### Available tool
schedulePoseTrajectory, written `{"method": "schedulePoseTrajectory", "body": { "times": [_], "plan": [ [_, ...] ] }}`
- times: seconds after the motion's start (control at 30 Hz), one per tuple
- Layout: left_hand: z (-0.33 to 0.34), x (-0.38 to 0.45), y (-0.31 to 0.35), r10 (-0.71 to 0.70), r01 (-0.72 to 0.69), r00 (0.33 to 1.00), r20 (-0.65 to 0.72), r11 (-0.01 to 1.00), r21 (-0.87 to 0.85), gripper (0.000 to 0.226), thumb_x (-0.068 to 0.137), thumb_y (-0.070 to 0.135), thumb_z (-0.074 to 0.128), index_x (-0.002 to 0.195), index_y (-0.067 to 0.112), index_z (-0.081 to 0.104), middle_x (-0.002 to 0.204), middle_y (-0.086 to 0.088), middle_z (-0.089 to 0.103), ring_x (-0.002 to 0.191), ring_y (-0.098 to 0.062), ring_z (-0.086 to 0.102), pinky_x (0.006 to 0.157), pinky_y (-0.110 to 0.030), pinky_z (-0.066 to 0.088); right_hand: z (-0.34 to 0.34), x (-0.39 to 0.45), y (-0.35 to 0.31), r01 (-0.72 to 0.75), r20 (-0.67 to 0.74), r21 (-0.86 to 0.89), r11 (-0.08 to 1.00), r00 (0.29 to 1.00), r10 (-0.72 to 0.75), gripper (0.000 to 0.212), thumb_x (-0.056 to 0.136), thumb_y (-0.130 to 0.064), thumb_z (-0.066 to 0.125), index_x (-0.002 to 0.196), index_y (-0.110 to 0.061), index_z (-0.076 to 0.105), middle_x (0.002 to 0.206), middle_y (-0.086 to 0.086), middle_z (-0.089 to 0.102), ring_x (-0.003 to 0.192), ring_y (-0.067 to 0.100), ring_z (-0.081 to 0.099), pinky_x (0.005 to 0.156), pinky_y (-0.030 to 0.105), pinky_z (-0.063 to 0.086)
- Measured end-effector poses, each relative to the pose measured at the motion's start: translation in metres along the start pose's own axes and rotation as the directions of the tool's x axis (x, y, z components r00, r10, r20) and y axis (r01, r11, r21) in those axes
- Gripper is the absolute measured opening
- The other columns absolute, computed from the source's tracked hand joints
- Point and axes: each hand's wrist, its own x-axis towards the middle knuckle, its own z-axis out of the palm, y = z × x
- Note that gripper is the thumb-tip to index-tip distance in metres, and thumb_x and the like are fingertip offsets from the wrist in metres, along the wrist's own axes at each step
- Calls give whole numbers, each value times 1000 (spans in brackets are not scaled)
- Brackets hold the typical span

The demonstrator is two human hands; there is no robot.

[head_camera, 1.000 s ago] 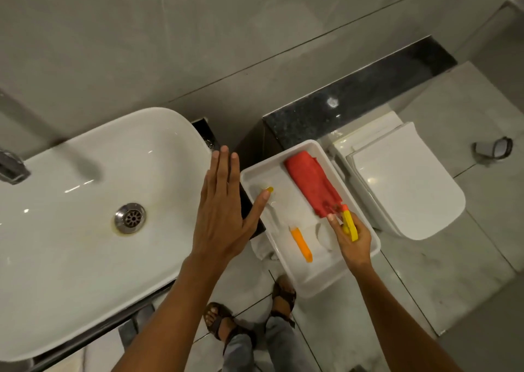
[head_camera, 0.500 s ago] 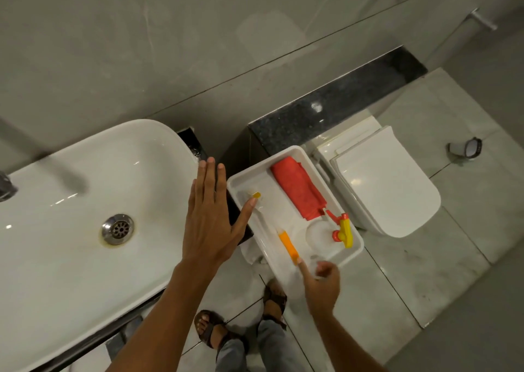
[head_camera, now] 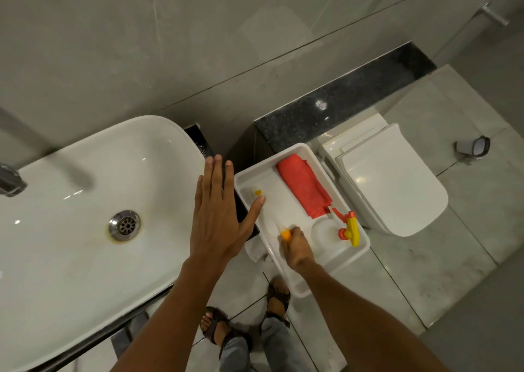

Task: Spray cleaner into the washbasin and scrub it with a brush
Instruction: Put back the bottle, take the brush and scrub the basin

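The white washbasin [head_camera: 71, 230] with its metal drain [head_camera: 124, 225] fills the left. To its right a white tray [head_camera: 364, 254] holds a brush with an orange handle [head_camera: 285, 233], a clear spray bottle with a yellow and red trigger [head_camera: 350, 228] and a red cloth [head_camera: 303, 190]. My right hand [head_camera: 296, 249] is inside the tray, closed around the orange handle, so only the handle's tip shows. My left hand [head_camera: 218, 218] hovers flat and open between basin and tray, its thumb over the tray's left rim.
A tap [head_camera: 10, 180] sticks in at the left edge. A closed white toilet [head_camera: 391, 184] stands right of the tray, below a black stone ledge [head_camera: 340, 102]. My sandalled feet [head_camera: 218, 326] are on the tiled floor. A small yellow-tipped white item [head_camera: 256, 192] lies in the tray.
My right hand let go of the spray bottle's trigger, moved left across the tray and closed on the orange brush handle. The left hand stayed spread open.
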Motion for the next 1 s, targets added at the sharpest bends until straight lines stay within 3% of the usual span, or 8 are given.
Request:
{"method": "schedulePoseTrajectory", "body": {
  "times": [0.17, 0.33, 0.5, 0.63, 0.7, 0.77, 0.9, 1.0],
  "plan": [
    [-14, -1, 6, 3, -2, 999, 51, 1000, -25, 96, 101, 73, 45, 173, 14, 17, 182, -7, 7, 169, -26, 1, 137, -51, 3, -13, -34, -11, 87, 32, 60, 994, 995, -90, 31, 113, -25, 45, 129, 2, 45, 118, 22, 65, 112, 40, 67, 97, 43, 52],
    [-50, -27, -12, 57, -61, 996, 67, 997, 47, 98, 102, 81, 26, 173, 14, 16, 182, -8, 7, 170, -25, 1, 136, -54, 5, -36, -85, -33, 202, -90, 21, 979, 976, -200, 27, 112, -40, 44, 110, -13, 45, 86, -1, 63, 92, 38, 71, 74, 41, 52],
    [-97, -74, -70, -93, 91, 995, 44, 995, 31, 100, 101, 81, 23, 172, 10, 18, 181, -9, 15, 169, -25, 5, 137, -49, 8, -51, -144, -71, 279, -283, 89, 956, 928, -244, 37, 111, -56, 33, 103, -24, 49, 87, -2, 66, 86, 29, 69, 73, 39, 48],
    [-139, -114, -149, -314, 318, 944, -101, 948, 20, 101, 103, 80, 18, 172, 7, 16, 181, -11, 14, 169, -24, 5, 137, -47, 9, -45, -199, -126, 448, -346, 116, 886, 855, -387, 35, 109, -60, 33, 97, -32, 50, 82, -8, 66, 77, 12, 68, 66, 33, 50],
    [-155, -135, -189, -419, 426, 893, -163, 905, 9, 100, 103, 79, 16, 172, 8, 12, 182, -11, 9, 169, -26, 3, 137, -50, 7, -34, -230, -157, 482, -271, 66, 874, 851, -449, 33, 110, -56, 34, 97, -31, 51, 83, -5, 67, 77, 15, 68, 70, 41, 56],
    [-157, -144, -208, -432, 444, 884, -178, 896, 29, 96, 103, 77, 16, 173, 10, 12, 182, -11, 9, 169, -29, 4, 136, -52, 6, -30, -250, -174, 489, -145, -35, 871, 860, -489, 34, 111, -51, 34, 103, -25, 54, 88, 0, 70, 80, 22, 69, 78, 49, 59],
    [-155, -139, -222, -467, 478, 863, -193, 878, 11, 95, 104, 77, 13, 172, 11, 18, 181, -10, 12, 169, -30, 9, 135, -55, 7, -10, -279, -203, 449, 133, -262, 854, 894, -428, 41, 112, -46, 36, 116, -11, 55, 109, 16, 74, 101, 36, 72, 88, 46, 57],
    [-154, -150, -239, -537, 535, 815, -219, 842, -77, 95, 104, 77, 12, 171, 10, 20, 181, -11, 13, 168, -30, 9, 135, -56, 9, 41, -300, -238, 530, 388, -486, 695, 843, -372, 33, 114, -27, 35, 127, -5, 57, 127, 22, 65, 115, 41, 67, 93, 46, 53]
  ]
}}
